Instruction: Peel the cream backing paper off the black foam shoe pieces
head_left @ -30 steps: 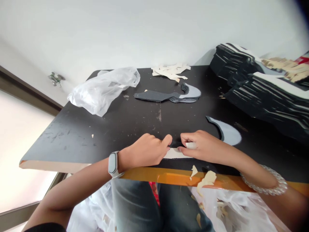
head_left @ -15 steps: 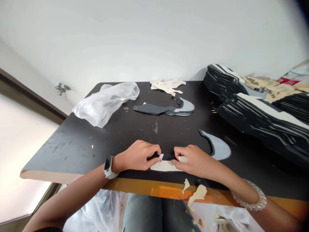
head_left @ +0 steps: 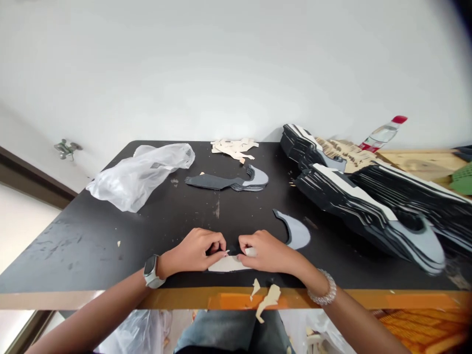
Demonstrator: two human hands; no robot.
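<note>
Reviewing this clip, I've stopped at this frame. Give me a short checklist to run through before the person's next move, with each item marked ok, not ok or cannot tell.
1. Both hands at the strip: ok. The left hand and right hand curl over the cream paper strip.
2. Strip bond to the dark piece beneath: cannot tell. Fingers hide it.
3. Grey-and-black foam crescent: ok. It lies apart from the right hand.
4. Torn paper scraps: ok. They lie on the orange table edge, below the hands.
5. Foam stack: not ok. It looks fanned and slumped.
</note>
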